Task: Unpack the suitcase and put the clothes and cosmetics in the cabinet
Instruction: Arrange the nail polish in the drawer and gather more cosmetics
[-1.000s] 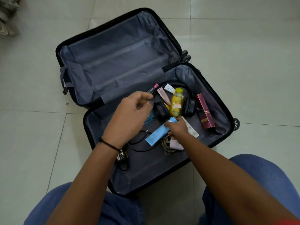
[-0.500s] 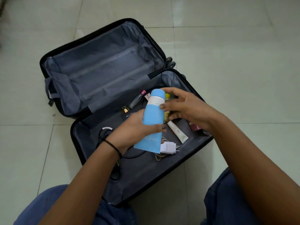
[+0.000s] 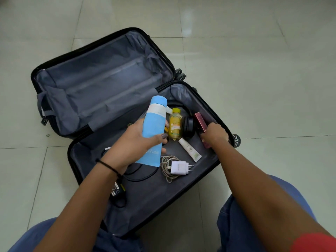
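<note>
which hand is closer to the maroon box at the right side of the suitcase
Right. The right hand is on the maroon box, covering its middle. The left hand is apart from it, holding the blue tube past the yellow bottle and headphones.

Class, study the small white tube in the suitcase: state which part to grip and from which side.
Probably best: pinch the white tube across its middle, coming straight down from above. It lies flat on the lining, bare fabric along both long sides; the yellow bottle crowds its far end.
</note>
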